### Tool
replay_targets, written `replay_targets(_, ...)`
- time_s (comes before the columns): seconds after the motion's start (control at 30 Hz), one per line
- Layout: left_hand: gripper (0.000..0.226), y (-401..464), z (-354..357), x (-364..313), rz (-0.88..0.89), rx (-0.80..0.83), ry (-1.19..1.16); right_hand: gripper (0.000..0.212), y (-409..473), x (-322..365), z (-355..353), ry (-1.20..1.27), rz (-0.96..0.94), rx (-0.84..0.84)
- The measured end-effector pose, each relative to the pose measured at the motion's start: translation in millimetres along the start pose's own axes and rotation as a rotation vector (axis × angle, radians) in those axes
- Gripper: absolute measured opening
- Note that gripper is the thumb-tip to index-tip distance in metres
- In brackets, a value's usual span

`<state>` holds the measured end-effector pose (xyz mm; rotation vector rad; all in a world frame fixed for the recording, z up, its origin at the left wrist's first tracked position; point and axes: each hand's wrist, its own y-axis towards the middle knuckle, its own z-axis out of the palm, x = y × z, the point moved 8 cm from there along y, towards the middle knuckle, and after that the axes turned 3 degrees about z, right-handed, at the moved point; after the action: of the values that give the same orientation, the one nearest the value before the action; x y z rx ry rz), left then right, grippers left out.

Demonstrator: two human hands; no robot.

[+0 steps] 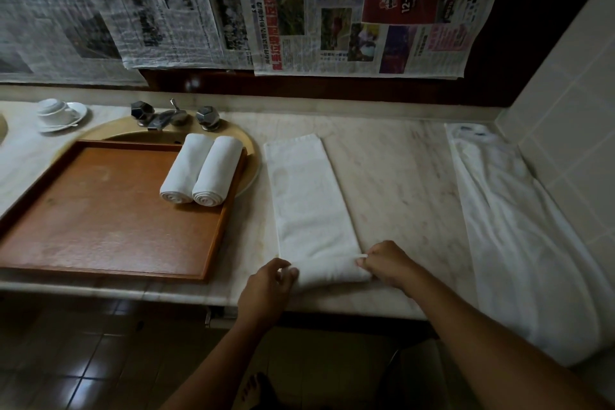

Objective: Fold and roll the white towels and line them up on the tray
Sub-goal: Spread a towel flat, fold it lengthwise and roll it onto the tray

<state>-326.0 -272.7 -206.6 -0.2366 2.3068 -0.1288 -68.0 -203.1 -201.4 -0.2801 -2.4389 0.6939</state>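
Both hands, left hand (pixel 271 280) and right hand (pixel 382 263), pinch the folded towel's (pixel 309 196) near corners; soft, limp cloth, best rolled tightly from this end.

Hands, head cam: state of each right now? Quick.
Left hand: fingers curled round the near left end of the folded white towel, starting the roll.
Right hand: pinching the towel's near right end.

Pale marble counter (pixel 392 176) with inset sink (pixel 246 173). On it: wooden tray (pixel 100 226) partly over sink, long folded towel (pixel 309 203), loose white cloth (pixel 512 243) at right, cup and saucer (pixel 60 113) far left.
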Motion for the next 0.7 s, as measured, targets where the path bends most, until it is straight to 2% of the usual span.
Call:
replay_targets(0.07, 0.024, 0.5, -5.5, -2.5, -0.020, -0.054, 0.029, 0.029, -0.1, 4.3, -4.9, -0.051, 0.026, -0.096)
replay_targets(0.13, 0.020, -0.5, -11.7, -11.0, 0.081, -0.163, 0.164, 0.019, -7.9, 11.0, -12.2, -0.123, -0.020, -0.270)
replay_targets(0.23, 0.009, -8.7, -9.5, -27.2, 0.308, -0.246, 0.340, 0.017, -27.2, 27.4, -7.7, -0.284, -0.316, -0.480)
replay_targets(0.3, 0.010, -17.3, -8.0, -32.9, 0.449, -0.270, 0.422, 0.015, -36.5, 21.5, 1.1, -0.289, -0.474, -0.554)
replay_targets(0.33, 0.014, -21.7, -6.7, -32.8, 0.497, -0.262, 0.446, 0.008, -39.2, 14.8, 2.6, -0.252, -0.527, -0.573)
replay_targets(0.37, 0.019, -26.5, -5.8, -31.6, 0.525, -0.247, 0.463, 0.005, -40.7, 8.2, 4.5, -0.206, -0.565, -0.559)
replay_targets(0.43, 0.033, -33.9, -3.0, -25.4, 0.525, -0.213, 0.454, 0.027, -38.9, -3.4, 13.6, -0.148, -0.614, -0.475)
replay_targets(0.5, 0.044, -35.4, -1.2, -20.6, 0.454, -0.168, 0.335, 0.040, -36.2, -12.0, 19.7, -0.027, -0.589, -0.364)
replay_targets(0.6, 0.039, -26.7, -2.7, -11.2, 0.259, -0.112, 0.102, 0.037, -27.7, -14.7, 14.4, 0.171, -0.451, -0.249)
replay_targets(0.7, 0.043, -13.7, 0.2, 2.5, 0.082, -0.026, -0.005, 0.031, -12.4, -10.1, 11.8, 0.240, -0.293, -0.053)
